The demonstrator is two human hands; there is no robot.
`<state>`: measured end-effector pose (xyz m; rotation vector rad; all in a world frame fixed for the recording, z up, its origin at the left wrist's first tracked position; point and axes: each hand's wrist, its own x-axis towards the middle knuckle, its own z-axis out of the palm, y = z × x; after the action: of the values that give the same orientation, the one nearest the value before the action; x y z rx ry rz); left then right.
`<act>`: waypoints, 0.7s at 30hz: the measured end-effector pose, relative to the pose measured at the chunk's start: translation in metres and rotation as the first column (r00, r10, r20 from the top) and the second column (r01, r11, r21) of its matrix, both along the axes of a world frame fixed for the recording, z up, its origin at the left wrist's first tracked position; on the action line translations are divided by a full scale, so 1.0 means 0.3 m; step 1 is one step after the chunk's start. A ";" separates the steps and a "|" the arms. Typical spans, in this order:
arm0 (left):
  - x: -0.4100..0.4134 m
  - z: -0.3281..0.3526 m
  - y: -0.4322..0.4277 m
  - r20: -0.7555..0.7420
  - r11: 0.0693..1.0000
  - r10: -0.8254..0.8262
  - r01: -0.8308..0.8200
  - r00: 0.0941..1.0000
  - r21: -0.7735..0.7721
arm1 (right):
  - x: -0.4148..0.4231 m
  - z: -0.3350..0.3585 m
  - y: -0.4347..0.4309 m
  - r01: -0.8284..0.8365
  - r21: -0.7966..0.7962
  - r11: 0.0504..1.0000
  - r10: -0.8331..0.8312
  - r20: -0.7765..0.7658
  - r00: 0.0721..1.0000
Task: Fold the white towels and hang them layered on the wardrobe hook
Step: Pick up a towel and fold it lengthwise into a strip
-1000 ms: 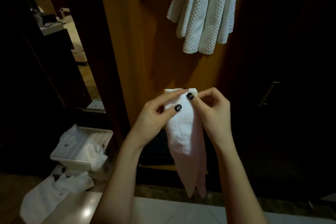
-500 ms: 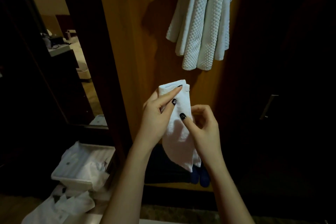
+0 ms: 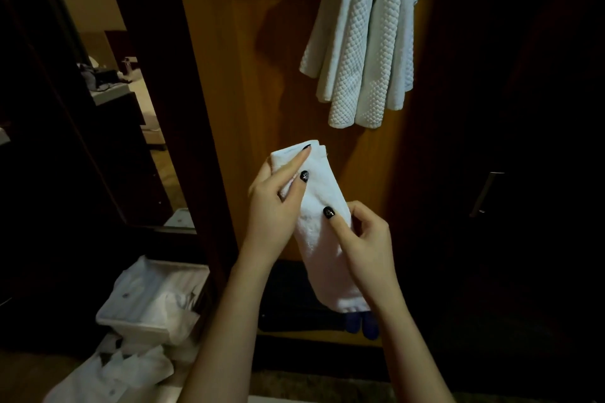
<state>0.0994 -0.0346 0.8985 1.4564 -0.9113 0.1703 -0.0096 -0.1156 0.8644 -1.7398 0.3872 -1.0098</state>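
Nearest, I logged the left hand (image 3: 275, 203): grip closed, thumb and fingers pinching the upper end of a folded white towel (image 3: 316, 239). Right hand (image 3: 363, 239): grip likewise closed on that towel, thumb pressed across its middle. The towel hung as a narrow strip between both hands, in front of the wooden wardrobe panel (image 3: 248, 91). Lower left: a white tray (image 3: 131, 321) holding crumpled white cloths, loose white cloth (image 3: 124, 373) lying just below it. Beyond: waffle-weave towels (image 3: 363, 52) hanging bunched high on the panel, above the held one. Far right: a metal door handle (image 3: 484, 195).
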 end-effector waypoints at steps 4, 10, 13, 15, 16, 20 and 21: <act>-0.001 0.005 0.001 -0.148 0.989 -0.145 0.143 0.978 -0.019 | 0.012 -0.016 0.008 0.084 0.078 0.993 -0.085 0.022 0.996; -0.003 -0.007 0.011 -0.264 0.954 -0.300 0.294 0.917 -0.066 | 0.017 -0.019 -0.016 0.076 0.110 0.991 -0.084 0.064 0.994; 0.004 -0.006 0.015 -0.234 0.955 -0.291 0.295 0.928 -0.019 | 0.021 -0.031 -0.025 0.048 0.128 0.991 -0.053 0.033 0.998; 0.007 -0.006 0.014 -0.217 0.966 -0.246 0.259 0.945 0.031 | 0.019 -0.034 -0.036 -0.008 0.128 0.992 0.010 -0.019 1.000; 0.007 -0.004 0.013 -0.221 0.968 -0.235 0.248 0.947 0.033 | 0.016 -0.032 -0.041 -0.039 0.121 0.992 0.044 -0.044 0.998; 0.005 -0.003 0.013 -0.204 0.971 -0.230 0.239 0.952 0.024 | 0.006 -0.017 -0.047 -0.163 0.178 0.970 0.168 -0.011 0.986; 0.005 -0.004 0.012 -0.199 0.971 -0.230 0.240 0.952 0.023 | 0.002 -0.011 -0.047 -0.198 0.205 0.959 0.201 0.006 0.980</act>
<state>0.1008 -0.0311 0.8972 1.3677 -0.9235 -0.1697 -0.0090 -0.1296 0.8610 -1.5660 0.3069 -0.7843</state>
